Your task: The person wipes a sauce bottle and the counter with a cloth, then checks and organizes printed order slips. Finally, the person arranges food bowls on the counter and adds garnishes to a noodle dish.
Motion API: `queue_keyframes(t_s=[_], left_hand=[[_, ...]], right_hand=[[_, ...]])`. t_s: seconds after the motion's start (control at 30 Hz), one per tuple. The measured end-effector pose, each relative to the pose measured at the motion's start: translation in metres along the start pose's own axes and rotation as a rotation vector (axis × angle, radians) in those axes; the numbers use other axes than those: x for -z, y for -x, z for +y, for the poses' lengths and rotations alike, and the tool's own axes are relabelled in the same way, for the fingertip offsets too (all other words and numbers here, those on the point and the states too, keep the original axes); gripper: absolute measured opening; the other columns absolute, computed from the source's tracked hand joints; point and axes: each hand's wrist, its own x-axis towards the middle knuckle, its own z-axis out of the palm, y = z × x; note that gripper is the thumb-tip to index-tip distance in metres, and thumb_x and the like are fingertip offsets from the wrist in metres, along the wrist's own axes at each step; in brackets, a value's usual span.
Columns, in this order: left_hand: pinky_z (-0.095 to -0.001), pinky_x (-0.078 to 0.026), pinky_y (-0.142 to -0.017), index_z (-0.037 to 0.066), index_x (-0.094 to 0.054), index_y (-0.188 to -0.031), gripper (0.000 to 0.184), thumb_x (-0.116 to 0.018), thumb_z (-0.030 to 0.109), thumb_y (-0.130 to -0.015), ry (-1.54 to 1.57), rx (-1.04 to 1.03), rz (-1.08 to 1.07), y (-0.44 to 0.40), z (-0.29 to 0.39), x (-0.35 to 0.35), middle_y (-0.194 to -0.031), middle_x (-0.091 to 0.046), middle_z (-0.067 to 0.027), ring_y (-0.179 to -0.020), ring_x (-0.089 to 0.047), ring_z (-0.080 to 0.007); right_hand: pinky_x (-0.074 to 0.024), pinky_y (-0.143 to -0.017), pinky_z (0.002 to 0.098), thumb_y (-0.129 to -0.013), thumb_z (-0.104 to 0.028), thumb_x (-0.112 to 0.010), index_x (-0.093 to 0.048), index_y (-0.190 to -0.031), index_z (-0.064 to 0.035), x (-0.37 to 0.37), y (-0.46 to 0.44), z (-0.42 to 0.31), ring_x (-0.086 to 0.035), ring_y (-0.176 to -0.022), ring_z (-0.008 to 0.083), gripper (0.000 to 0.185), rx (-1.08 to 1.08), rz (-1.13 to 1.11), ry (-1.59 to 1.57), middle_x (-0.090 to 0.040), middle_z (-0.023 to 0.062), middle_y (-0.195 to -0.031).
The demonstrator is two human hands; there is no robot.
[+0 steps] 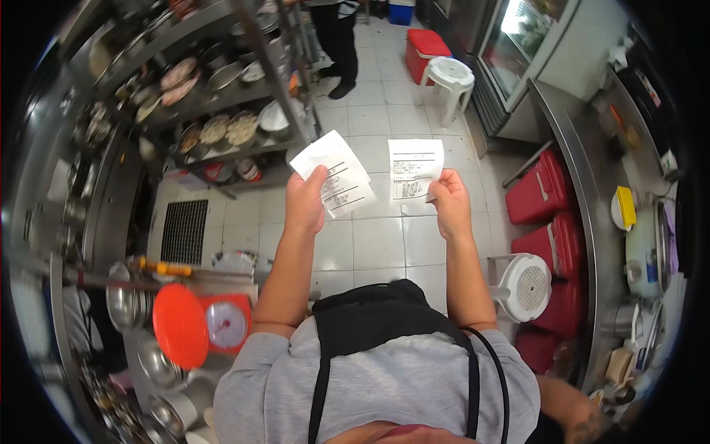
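My left hand point(305, 201) pinches a small stack of printed paper receipts point(345, 194), thumb on top, the sheets fanned a little and tilted. In my right hand point(452, 203) a single printed receipt point(414, 166) is held upright by its lower right corner between thumb and fingers. Both papers are raised in front of me over the tiled floor, apart from each other, with their printed sides toward me. The fine print is too small to read.
Metal shelves point(214, 111) with bowls of food stand at left. A red kitchen scale point(226, 325) sits near my left elbow. On the right are a white stool point(523, 287), red coolers point(538, 189) and a steel counter point(592, 244). A person point(336, 44) stands ahead; another's arm point(569, 407) shows behind me.
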Motion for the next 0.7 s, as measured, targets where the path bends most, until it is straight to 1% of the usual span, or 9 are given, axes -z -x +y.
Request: queue_keyframes(t_s=[0.13,0.23,0.33,0.37,0.47,0.5,0.6,0.7], left_hand=[[-0.0288,-0.041,-0.079,-0.004,-0.042,-0.107,0.028,-0.044,0.003,-0.08,0.018,0.027,-0.046,-0.08,-0.038,-0.026,-0.101,-0.052,-0.0101,-0.091,-0.051,-0.0172],[-0.028,-0.04,-0.08,-0.004,-0.041,-0.108,0.03,-0.045,0.002,-0.079,-0.004,0.04,-0.041,-0.146,-0.07,-0.047,-0.103,-0.051,-0.01,-0.092,-0.051,-0.017],[-0.0278,-0.039,-0.081,-0.003,-0.042,-0.107,0.029,-0.045,0.002,-0.079,-0.016,0.026,-0.005,-0.21,-0.088,-0.072,-0.103,-0.051,-0.0096,-0.093,-0.051,-0.0165],[-0.0278,-0.038,-0.081,-0.003,-0.042,-0.107,0.029,-0.046,0.003,-0.079,-0.023,0.028,0.009,-0.23,-0.09,-0.081,-0.103,-0.051,-0.0095,-0.093,-0.05,-0.0164],[-0.0272,-0.039,-0.08,-0.002,-0.044,-0.105,0.028,-0.047,0.004,-0.078,-0.051,0.027,0.025,-0.282,-0.094,-0.096,-0.101,-0.052,-0.0086,-0.092,-0.05,-0.0155],[-0.0269,-0.039,-0.08,-0.002,-0.045,-0.105,0.027,-0.048,0.004,-0.078,-0.064,0.024,0.028,-0.296,-0.095,-0.099,-0.101,-0.053,-0.0084,-0.091,-0.051,-0.0152],[-0.0261,-0.041,-0.077,-0.002,-0.046,-0.103,0.026,-0.048,0.005,-0.078,-0.097,0.036,0.057,-0.338,-0.098,-0.101,-0.098,-0.054,-0.0078,-0.088,-0.052,-0.0142],[-0.0254,-0.042,-0.074,-0.003,-0.047,-0.102,0.025,-0.049,0.006,-0.078,-0.138,0.068,0.034,-0.385,-0.1,-0.093,-0.095,-0.055,-0.0074,-0.083,-0.053,-0.0135]], right_hand=[[-0.0393,-0.058,0.0206,-0.072,0.001,-0.044,-0.045,-0.079,-0.0032,0.039,-0.074,0.011,-0.047,-0.062,0.0068,0.008,-0.013,0.066,-0.01,-0.053,0.0033,-0.072],[-0.0413,-0.06,0.0215,-0.067,0.005,-0.04,-0.047,-0.077,-0.0018,0.074,-0.145,0.021,-0.051,-0.067,0.0096,0.014,0.042,0.015,0.08,-0.055,0.0061,-0.078],[-0.0401,-0.055,0.0207,-0.064,0.006,-0.035,-0.049,-0.076,-0.0007,0.093,-0.208,0.007,-0.05,-0.062,0.0095,0.019,-0.034,0.001,-0.051,-0.055,0.0057,-0.073],[-0.039,-0.052,0.0203,-0.064,0.005,-0.034,-0.051,-0.079,0.0006,0.097,-0.23,0.003,-0.049,-0.058,0.0089,0.023,-0.063,-0.067,-0.035,-0.054,0.0043,-0.067],[-0.0392,-0.053,0.0194,-0.066,0.004,-0.035,-0.051,-0.082,0.0008,0.087,-0.291,-0.012,-0.05,-0.059,0.0082,0.023,-0.136,-0.343,-0.038,-0.053,0.0035,-0.067],[-0.0396,-0.055,0.0186,-0.075,-0.003,-0.038,-0.051,-0.087,0.0011,0.078,-0.306,-0.018,-0.05,-0.063,0.0063,0.018,-0.241,-0.364,0.045,-0.053,0.0027,-0.07],[-0.0408,-0.056,0.0199,-0.082,-0.016,-0.043,-0.05,-0.09,0.0004,0.047,-0.355,0.003,-0.051,-0.062,0.0067,0.019,-0.237,-0.432,0.206,-0.055,0.0044,-0.072],[-0.0412,-0.057,0.0207,-0.083,-0.023,-0.046,-0.049,-0.092,0.0005,0.017,-0.405,0.02,-0.051,-0.062,0.0065,0.025,-0.267,-0.473,0.266,-0.055,0.0036,-0.071]])
